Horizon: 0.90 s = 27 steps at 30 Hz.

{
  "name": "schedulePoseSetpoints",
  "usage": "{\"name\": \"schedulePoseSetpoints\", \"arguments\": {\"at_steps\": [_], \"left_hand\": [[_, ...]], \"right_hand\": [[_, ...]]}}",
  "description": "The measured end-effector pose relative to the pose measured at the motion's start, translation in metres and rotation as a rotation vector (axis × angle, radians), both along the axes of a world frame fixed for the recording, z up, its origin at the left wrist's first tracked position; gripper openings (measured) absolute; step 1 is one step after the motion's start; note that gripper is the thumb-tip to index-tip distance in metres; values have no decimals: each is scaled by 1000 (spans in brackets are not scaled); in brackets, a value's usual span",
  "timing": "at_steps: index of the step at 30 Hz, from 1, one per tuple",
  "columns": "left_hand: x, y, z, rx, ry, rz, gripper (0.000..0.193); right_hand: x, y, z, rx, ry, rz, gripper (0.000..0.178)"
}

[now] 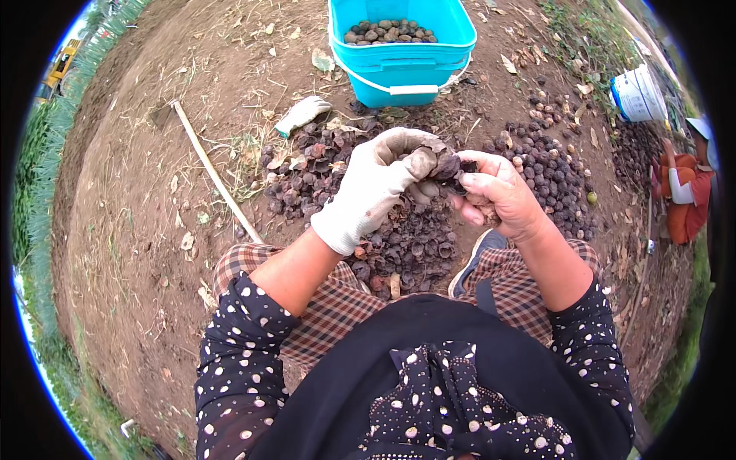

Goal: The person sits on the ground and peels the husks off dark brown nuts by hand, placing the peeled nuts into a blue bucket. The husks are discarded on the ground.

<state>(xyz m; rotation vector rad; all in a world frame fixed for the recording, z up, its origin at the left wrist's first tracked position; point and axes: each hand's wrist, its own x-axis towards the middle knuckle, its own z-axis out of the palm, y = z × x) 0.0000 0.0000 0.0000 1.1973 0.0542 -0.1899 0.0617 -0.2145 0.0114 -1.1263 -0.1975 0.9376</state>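
My left hand, in a soiled white glove, is closed with thumb and fingers on a dark, torn walnut husk. Bare and bent inward, my right hand pinches the same husk from the other side. Whether a nut is still inside is hidden by the fingers. Below both hands, a heap of broken black husks lies between my legs. Dark, whole-looking walnuts are piled on the ground to the right. Another dark heap of husks and nuts spreads out left of my gloved hand.
A turquoise bucket with a white handle stands ahead, with brown walnuts inside. Near it lies a loose white glove. A wooden stick rests at left. At far right are a white bucket and another person.
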Motion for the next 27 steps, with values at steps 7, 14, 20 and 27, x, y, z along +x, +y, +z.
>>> {"name": "schedulePoseSetpoints", "arguments": {"at_steps": [7,14,20,27], "left_hand": [[0,1,-27,-381,137,24,36],[12,15,-20,-384,125,114,45],[9,5,-11,-230,103,92,34],[26,34,-1,967,-108,-77,38]], "right_hand": [[-9,10,-7,-271,-384,-53,26],[-7,11,-2,-191,-360,-92,39],[0,5,-2,-336,-1009,-244,42],[-4,9,-3,-104,-464,-215,36]]}}
